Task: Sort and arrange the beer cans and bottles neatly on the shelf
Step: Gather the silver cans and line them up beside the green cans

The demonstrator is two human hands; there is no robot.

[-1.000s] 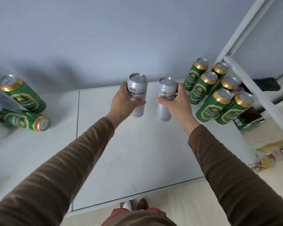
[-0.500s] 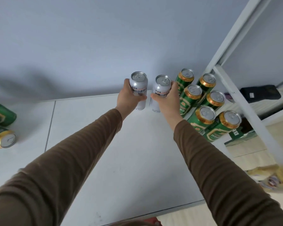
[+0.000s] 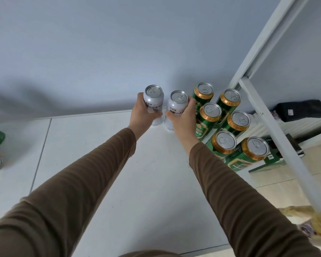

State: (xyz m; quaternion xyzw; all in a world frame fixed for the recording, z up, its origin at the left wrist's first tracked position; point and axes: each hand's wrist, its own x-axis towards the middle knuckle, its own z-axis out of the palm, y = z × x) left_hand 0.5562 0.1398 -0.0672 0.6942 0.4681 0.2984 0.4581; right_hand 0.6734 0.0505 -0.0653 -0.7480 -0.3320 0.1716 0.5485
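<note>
Now each hand grips one silver can mid-body at centre frame on the shelf (image 3: 119, 182): left hand (image 3: 142, 115) on left can (image 3: 153, 101), right hand (image 3: 182, 119) on right can (image 3: 177, 106). Thin, smooth, easily dented walls; probably full and weighty.

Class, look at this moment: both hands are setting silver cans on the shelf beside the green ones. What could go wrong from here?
1. The right hand, gripping its silver can, sits right against the green cans; pulling away could knock one over.
2. The front green can appears close to the shelf edge, so a chain nudge might tip it off.
</note>
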